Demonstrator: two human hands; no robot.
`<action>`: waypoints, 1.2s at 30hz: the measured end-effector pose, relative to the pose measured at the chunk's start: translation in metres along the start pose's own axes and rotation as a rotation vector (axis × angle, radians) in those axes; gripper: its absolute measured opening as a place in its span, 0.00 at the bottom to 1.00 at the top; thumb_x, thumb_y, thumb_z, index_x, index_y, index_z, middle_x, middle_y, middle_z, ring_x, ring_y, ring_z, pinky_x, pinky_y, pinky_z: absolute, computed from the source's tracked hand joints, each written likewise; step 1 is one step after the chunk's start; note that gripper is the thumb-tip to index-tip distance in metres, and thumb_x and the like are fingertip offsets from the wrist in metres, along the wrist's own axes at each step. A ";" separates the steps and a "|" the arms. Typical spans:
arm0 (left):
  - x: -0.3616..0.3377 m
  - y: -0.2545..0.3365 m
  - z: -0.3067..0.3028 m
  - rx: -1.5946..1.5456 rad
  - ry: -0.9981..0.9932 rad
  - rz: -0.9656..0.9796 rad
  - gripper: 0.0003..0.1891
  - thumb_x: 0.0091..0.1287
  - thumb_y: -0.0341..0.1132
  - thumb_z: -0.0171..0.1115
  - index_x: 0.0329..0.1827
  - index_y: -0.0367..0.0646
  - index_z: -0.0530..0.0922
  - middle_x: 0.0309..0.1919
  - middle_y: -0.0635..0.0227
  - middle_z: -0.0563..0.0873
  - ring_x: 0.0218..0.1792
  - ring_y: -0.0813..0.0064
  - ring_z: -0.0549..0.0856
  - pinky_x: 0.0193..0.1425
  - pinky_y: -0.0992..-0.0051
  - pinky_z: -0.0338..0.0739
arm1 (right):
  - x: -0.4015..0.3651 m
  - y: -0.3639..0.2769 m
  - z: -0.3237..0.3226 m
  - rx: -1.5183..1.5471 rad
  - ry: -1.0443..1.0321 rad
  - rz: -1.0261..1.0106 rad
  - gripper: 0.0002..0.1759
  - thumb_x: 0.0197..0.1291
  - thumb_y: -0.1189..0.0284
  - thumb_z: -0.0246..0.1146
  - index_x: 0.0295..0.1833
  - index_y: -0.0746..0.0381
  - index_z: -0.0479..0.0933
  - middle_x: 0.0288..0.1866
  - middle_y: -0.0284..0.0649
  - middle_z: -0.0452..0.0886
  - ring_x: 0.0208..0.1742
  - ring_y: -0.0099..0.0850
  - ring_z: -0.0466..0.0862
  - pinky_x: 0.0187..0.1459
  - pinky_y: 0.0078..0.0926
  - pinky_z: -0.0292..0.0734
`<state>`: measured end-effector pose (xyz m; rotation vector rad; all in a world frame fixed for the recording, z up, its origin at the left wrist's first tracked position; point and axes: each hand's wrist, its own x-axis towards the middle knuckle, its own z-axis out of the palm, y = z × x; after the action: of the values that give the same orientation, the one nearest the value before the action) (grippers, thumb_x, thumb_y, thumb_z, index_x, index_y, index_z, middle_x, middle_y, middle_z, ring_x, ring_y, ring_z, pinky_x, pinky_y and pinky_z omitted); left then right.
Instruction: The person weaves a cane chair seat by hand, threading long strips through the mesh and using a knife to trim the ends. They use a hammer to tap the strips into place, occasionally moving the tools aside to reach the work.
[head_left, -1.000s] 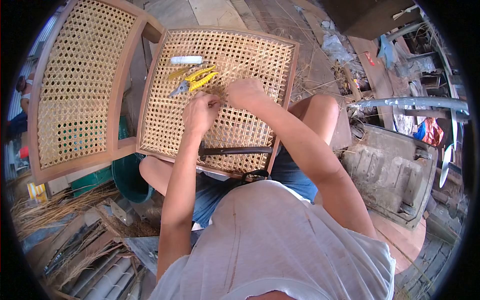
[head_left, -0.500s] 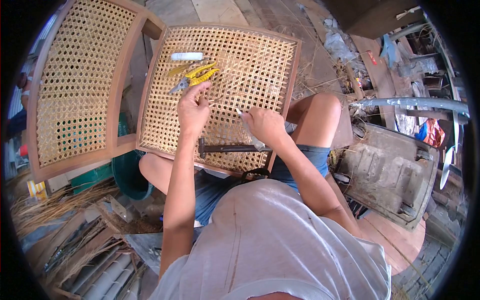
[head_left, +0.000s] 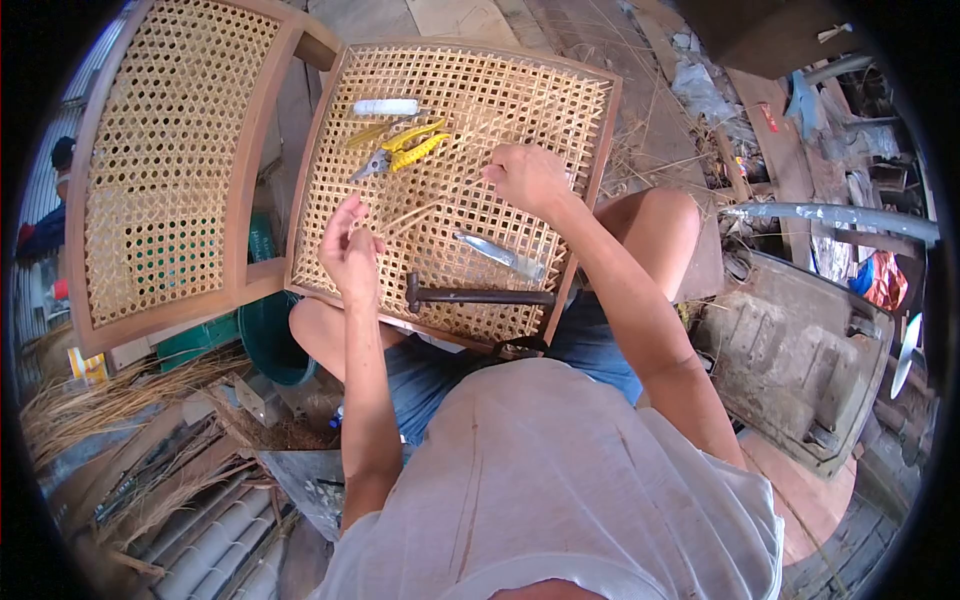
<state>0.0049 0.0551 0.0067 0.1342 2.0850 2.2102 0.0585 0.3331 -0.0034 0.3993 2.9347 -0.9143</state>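
Observation:
A woven cane seat panel [head_left: 330,165] in a wooden frame lies across the lap. My left hand [head_left: 352,250] is over its left part, fingers curled, with a thin pale cane strand [head_left: 415,213] running from beside the thumb. Over the right part, my right hand [head_left: 527,178] is closed; what its fingertips pinch is hidden. Between the hands and the near edge lies a pointed tool with a clear wrapped handle [head_left: 503,256], above a hammer [head_left: 480,296]. Yellow-handled pruning shears [head_left: 405,153] and a white cylinder [head_left: 386,107] rest on the far left of the weave.
A caned backrest [head_left: 235,200] rises at the left, with a dark green bucket [head_left: 270,345] below it. At the right are a worn grey metal panel [head_left: 795,345] and a grey pipe [head_left: 830,215]. Dry strands and wood scraps litter the floor. Part of another person shows at the far left.
The clear-handled tool has left my right hand and lies on the weave. My right hand has moved up and slightly right; my left hand has moved down and left, away from the shears.

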 end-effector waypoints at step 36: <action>-0.005 -0.052 0.053 0.821 -0.176 0.349 0.08 0.68 0.26 0.70 0.48 0.44 0.89 0.37 0.67 0.89 0.32 0.76 0.85 0.36 0.76 0.80 | 0.021 0.131 -0.126 -0.308 0.152 -0.178 0.12 0.83 0.58 0.47 0.55 0.54 0.70 0.34 0.56 0.86 0.39 0.62 0.86 0.41 0.60 0.79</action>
<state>0.0172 0.1096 -0.0419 0.7606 2.8671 1.2400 0.0766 0.5127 0.0258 0.2020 3.2196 -0.4453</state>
